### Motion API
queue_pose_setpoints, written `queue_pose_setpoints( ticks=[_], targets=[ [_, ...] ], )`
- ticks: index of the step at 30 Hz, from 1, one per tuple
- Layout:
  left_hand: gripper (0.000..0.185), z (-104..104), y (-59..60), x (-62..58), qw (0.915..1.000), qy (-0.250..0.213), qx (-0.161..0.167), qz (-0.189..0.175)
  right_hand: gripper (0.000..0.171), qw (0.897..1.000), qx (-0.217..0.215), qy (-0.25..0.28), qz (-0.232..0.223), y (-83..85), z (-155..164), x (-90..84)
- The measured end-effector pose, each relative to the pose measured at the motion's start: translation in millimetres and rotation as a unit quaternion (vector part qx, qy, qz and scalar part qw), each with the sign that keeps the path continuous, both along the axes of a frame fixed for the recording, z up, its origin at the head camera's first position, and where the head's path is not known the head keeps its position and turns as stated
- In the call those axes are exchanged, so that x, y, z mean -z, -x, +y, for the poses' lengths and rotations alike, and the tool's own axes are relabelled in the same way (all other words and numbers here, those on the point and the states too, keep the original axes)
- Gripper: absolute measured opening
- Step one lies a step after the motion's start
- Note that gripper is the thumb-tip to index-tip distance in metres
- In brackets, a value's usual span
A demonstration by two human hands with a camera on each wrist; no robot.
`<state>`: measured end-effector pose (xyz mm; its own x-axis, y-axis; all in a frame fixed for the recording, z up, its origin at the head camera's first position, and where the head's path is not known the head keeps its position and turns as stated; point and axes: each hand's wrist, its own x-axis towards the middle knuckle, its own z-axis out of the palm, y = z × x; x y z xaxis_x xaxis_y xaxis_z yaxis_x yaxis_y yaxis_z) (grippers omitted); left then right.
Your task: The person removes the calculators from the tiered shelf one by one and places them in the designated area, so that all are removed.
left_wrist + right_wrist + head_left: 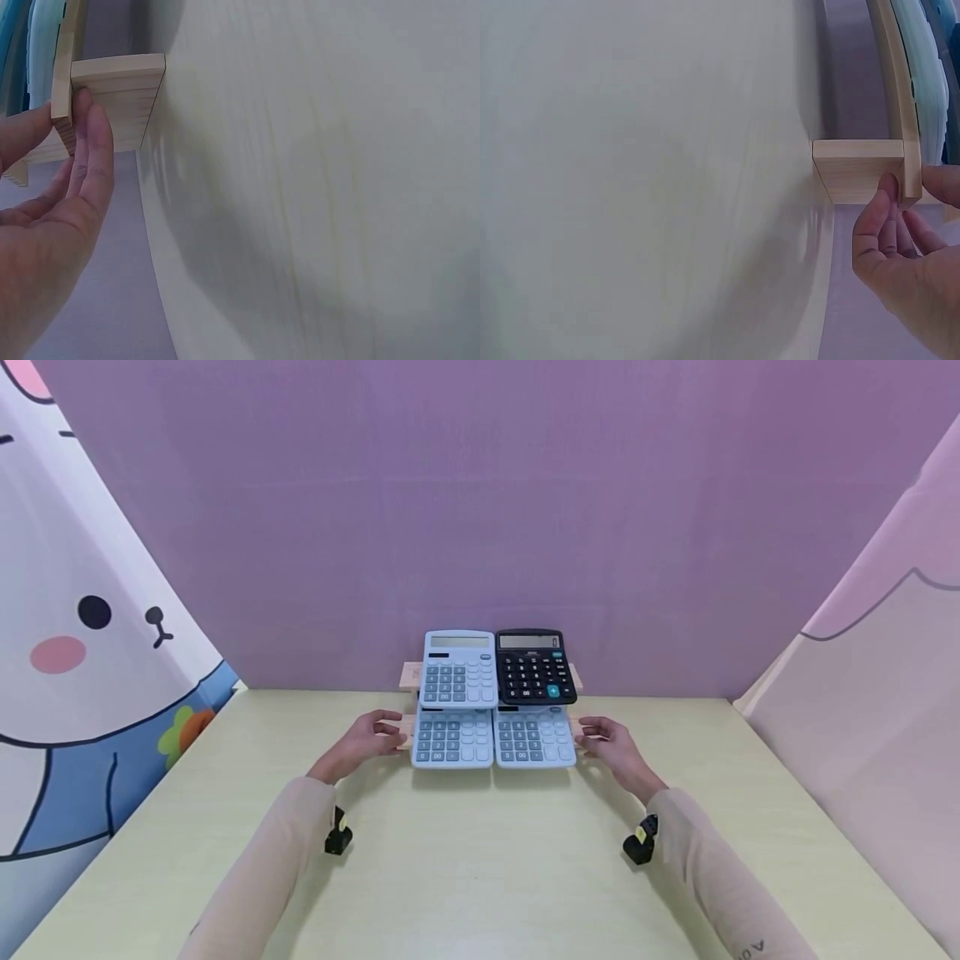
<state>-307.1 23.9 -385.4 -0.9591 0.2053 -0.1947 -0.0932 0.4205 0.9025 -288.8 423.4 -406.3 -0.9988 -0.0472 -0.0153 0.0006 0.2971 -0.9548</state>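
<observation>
A stepped wooden stand point(409, 675) stands at the far middle of the table and carries several calculators. A light blue calculator point(458, 668) and a black calculator point(534, 667) lean on the upper step. Two more light blue calculators point(452, 739) point(535, 739) lean on the lower step. My left hand point(378, 737) pinches the left end of the lower ledge, thumb and fingers on either side of the thin lath point(63, 82) above the stand's foot block point(120, 97). My right hand point(603, 742) pinches the right end the same way, beside the foot block point(859, 169).
The pale yellow-green table point(480, 860) stretches toward me. A purple backdrop point(480, 510) closes the far side just behind the stand. A cartoon-rabbit curtain point(82, 635) hangs on the left, a pink one point(885, 677) on the right.
</observation>
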Motion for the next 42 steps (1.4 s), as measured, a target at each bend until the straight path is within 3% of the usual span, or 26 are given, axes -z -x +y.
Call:
queue_pose_setpoints(
  ticks=[17,26,42],
  targets=[
    [0.054,-2.9,-2.3,0.3,0.9999,-0.009,0.002,0.011,0.046,0.999,-0.003,-0.03,-0.015,2.6,4.3,-5.9],
    [0.056,-2.9,-1.8,1.4,0.9998,-0.011,0.003,0.013,0.044,0.999,0.002,-0.037,0.014,3.2,5.0,-16.4],
    [0.057,-2.1,0.5,3.6,0.9999,-0.002,0.0,0.01,0.042,1.0,0.006,0.001,0.03,6.6,-0.5,-39.7]
  ],
)
